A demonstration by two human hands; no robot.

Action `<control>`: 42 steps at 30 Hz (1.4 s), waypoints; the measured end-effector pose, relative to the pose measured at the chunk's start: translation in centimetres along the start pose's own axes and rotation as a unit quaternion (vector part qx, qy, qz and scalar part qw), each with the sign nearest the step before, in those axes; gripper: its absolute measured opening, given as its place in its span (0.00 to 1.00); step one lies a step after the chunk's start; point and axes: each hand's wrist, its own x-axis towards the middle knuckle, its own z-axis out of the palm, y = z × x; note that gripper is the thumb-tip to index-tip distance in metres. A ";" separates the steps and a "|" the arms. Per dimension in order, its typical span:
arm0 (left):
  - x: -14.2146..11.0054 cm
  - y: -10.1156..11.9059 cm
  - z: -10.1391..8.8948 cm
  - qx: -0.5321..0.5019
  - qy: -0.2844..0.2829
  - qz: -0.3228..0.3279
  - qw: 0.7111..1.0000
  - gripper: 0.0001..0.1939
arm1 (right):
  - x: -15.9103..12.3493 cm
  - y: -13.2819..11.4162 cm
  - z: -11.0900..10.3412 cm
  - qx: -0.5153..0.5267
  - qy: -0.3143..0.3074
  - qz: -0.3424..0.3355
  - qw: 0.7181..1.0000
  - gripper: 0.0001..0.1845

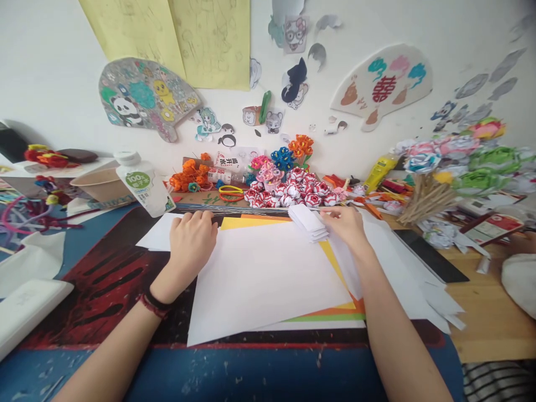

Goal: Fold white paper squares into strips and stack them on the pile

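Note:
A large white paper sheet [268, 273] lies askew over the middle of the paper pile. At its upper left corner is my left hand [193, 243], closed, with the fingers curled down and the thumb at the sheet's edge. The fingertips are partly hidden. My right hand [345, 223] pinches at the right side of a small stack of white paper slips [307, 223], which covers the sheet's upper right corner. Yellow paper [247, 223] shows behind the sheet, and green paper [322, 316] and orange edges stick out below it on the right.
More white paper [393, 273] spreads to the right, beside a black flat object [431, 255]. Red-and-white paper flowers [293, 190] line the back. A white bottle [144, 184] stands left of them, near a paper bowl [98, 184]. A flower bouquet [452, 162] leans at right.

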 end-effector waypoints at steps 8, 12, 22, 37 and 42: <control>-0.3 -1.8 1.0 0.110 -0.087 0.012 0.990 0.14 | -1.5 -2.9 1.8 -0.020 -0.081 -0.214 0.973 0.14; -0.2 -2.0 1.0 0.093 -0.095 0.011 0.991 0.14 | -1.7 -2.8 2.3 -0.053 -0.108 -0.215 0.969 0.13; -0.1 -1.7 0.2 0.099 -0.127 0.002 0.987 0.15 | -1.5 -2.5 2.3 -0.045 -0.122 -0.209 0.969 0.13; -0.3 -1.0 -0.7 0.100 -0.122 0.006 0.987 0.16 | -2.0 -3.5 1.7 -0.043 -0.059 -0.221 0.972 0.15; -0.4 -0.8 -0.7 0.103 -0.111 0.021 0.988 0.15 | -2.2 -4.0 2.0 -0.020 -0.026 -0.245 0.969 0.14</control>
